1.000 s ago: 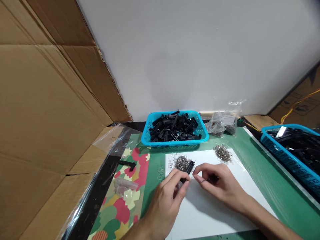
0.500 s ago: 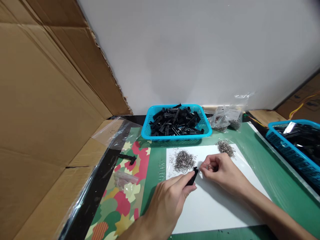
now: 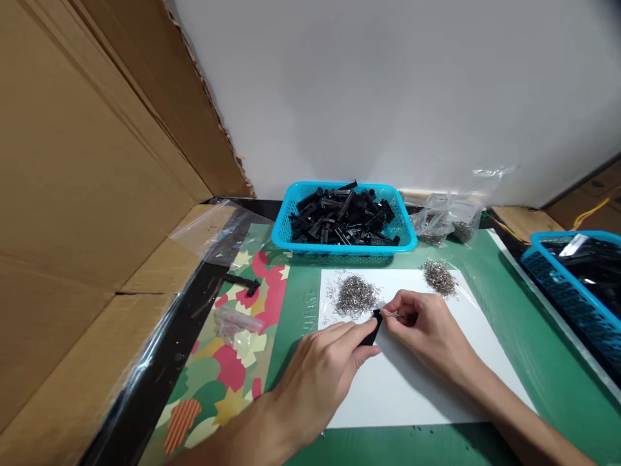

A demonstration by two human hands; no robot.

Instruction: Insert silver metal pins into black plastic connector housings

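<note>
Left hand (image 3: pixel 323 362): fingers nearly together, thumb opposed, gripping a black plastic part (image 3: pixel 372 332). Fingers lie over its left side, thumb by its lower end; the upper end sticks out past the fingertips, tilted up and to the right. Right hand (image 3: pixel 431 323): thumb and index finger pinched on a thin metal piece (image 3: pixel 395 315), other fingers curled in toward the palm; whether they hold more, cannot tell. Right fingertips sit just beside the part's upper end; contact between metal piece and part too small to tell.

Both hands are over a white sheet (image 3: pixel 412 395) on a green mat (image 3: pixel 499 298). Larger pile of small metal pieces (image 3: pixel 356 296) lies just beyond the left fingertips, smaller pile (image 3: pixel 439 278) beyond the right hand. Blue basket (image 3: pixel 344 248) stands behind the sheet, full of black plastic pieces (image 3: pixel 339 217); clear plastic bags (image 3: pixel 431 217) sit to its right. One loose black piece (image 3: pixel 242 283) lies on the patterned sheet (image 3: pixel 233 369) at left, well apart from the left hand.
</note>
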